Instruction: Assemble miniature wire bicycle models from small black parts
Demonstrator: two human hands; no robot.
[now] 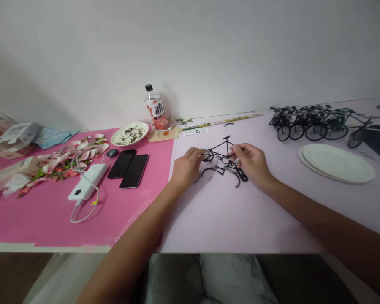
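Between my two hands is a small black model bicycle frame point(221, 147) with its saddle upright. My left hand point(187, 166) pinches the frame's left end, near a small wheel that its fingers partly cover. The fingertips of my right hand point(251, 161) close on the frame's right end; any small piece inside that pinch is hidden. Beneath the frame lie loose black bicycle parts, among them a curved mudguard point(237, 182) and a black lever-like piece point(242, 175).
Several assembled model bicycles point(313, 124) stand at the back right, behind stacked white plates point(338, 162). To the left are two phones point(134, 171), a white power strip point(88, 181), a bowl point(129, 134), a bottle point(156, 110) and artificial petals point(66, 158).
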